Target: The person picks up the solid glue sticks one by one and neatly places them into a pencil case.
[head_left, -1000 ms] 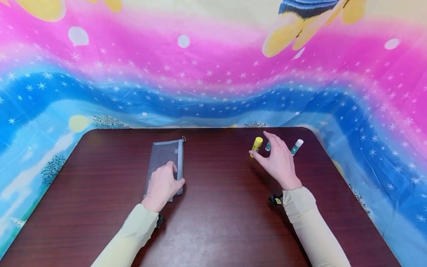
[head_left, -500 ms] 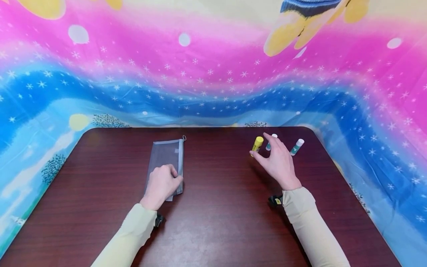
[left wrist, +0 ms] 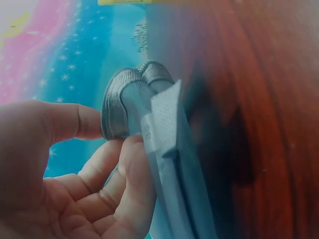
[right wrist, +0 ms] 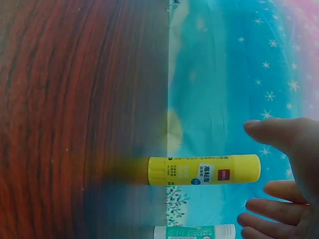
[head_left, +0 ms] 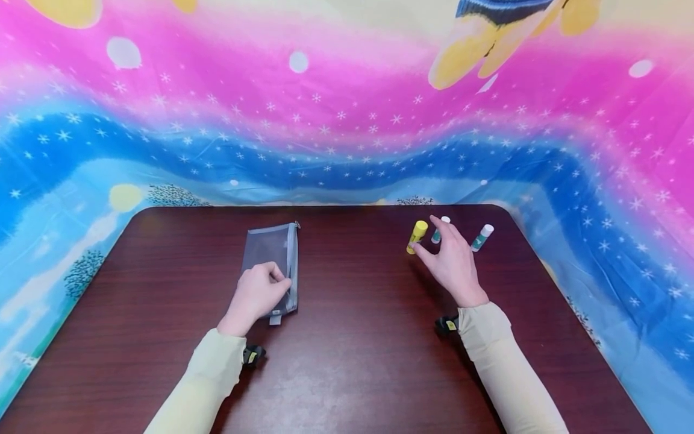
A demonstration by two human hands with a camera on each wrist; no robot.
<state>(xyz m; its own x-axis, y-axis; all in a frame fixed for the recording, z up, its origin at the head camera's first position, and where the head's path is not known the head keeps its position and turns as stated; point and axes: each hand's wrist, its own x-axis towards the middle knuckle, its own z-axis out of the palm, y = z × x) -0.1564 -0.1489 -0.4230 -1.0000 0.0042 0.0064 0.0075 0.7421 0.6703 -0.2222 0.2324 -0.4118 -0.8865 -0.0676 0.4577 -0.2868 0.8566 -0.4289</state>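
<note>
A grey translucent zipper pouch lies on the left part of the table. My left hand pinches its zippered edge between thumb and fingers. In the left wrist view, the two zipper strips stand apart at the pouch's mouth, with a small fabric tab beside them. My right hand is spread around the near side of an upright yellow glue stick. The right wrist view shows a gap between its fingertips and the yellow glue stick.
Two glue sticks with white caps and green labels stand beside the right hand, one behind its fingers and one to its right. The dark wooden table ends at a patterned cloth backdrop.
My left hand has moved slightly left and drawn the zippered edge up, so the pouch's mouth parts and its zipper end has shifted. The right hand has barely moved.
</note>
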